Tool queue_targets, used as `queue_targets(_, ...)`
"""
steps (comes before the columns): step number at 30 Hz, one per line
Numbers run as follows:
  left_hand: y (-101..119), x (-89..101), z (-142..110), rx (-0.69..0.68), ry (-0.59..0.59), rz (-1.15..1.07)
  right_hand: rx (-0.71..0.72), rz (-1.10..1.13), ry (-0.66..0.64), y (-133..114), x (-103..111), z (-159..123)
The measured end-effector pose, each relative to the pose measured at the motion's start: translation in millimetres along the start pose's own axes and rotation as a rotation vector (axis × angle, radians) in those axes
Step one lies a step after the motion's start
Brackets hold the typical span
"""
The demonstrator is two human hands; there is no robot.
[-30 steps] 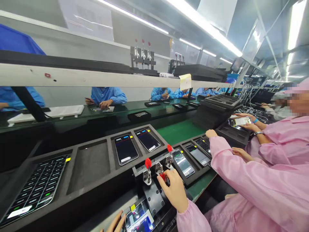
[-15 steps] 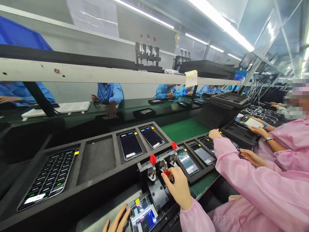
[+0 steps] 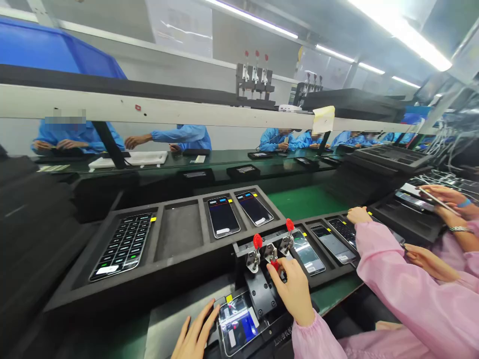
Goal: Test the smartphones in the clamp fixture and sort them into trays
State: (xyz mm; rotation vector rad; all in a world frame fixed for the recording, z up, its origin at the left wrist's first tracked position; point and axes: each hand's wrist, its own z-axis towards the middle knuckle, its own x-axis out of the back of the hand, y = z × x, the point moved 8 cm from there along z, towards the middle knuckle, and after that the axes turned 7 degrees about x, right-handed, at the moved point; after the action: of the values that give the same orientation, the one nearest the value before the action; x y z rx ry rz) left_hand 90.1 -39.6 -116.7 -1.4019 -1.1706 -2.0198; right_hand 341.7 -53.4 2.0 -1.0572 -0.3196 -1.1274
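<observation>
My right hand [image 3: 294, 291] is closed round the red handle of the middle toggle clamp [image 3: 275, 263] on a black fixture [image 3: 262, 294]. Two more red-handled clamps [image 3: 257, 243] stand upright on either side. My left hand [image 3: 194, 336] lies with fingers spread on the fixture's left edge, touching a lit phone [image 3: 237, 324] that sits in the fixture. Behind it, a black foam tray [image 3: 175, 234] holds three lit phones [image 3: 223, 216] and one bare slot.
A neighbour in a pink sleeve [image 3: 404, 294] reaches to a second foam tray [image 3: 329, 244] with phones. Green conveyor belt [image 3: 303, 199] runs behind. Stacked black trays [image 3: 377, 164] stand at right. Workers in blue sit across under a white shelf rail [image 3: 149, 112].
The view has swung left and down. My left hand has come further into view beside the phone. My right hand stays on the middle clamp handle.
</observation>
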Motion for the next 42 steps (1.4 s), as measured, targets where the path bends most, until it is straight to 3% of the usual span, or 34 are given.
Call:
queue_targets(15, 12, 14.2, 0, -0.034, 0.037, 0.009, 0.04, -0.059, -0.045, 3, -1, 0)
queue_targets(23, 16, 22.4, 0, 0.003, -0.141, -0.067, 0.008, -0.05, -0.083, 3, -2, 1)
queue_targets(28, 21, 28.2, 1, 0.071, -0.193, -0.09, 0.01, 0.011, -0.076, 3, 0, -1)
queue_targets(32, 27, 30.7, 4, 0.095, -0.249, -0.092, 0.084, 0.254, 0.05, -9, 21, -2)
queue_targets(36, 32, 37.4, 7, 0.113, -0.245, -0.068, 0.18, 0.25, 0.449, -26, 73, 15)
queue_targets(37, 34, 38.7, 8, 0.111, -0.239, -0.061, 0.18, 0.207, 0.464, -29, 79, 23)
queue_targets(40, 44, 38.3, 13, 0.096, -0.215, -0.042, 0.219, 0.16, 0.269, -34, 75, 49)
queue_targets(42, 52, 34.3, 18, 0.086, -0.203, -0.037, 0.248, 0.177, 0.219, -31, 74, 53)
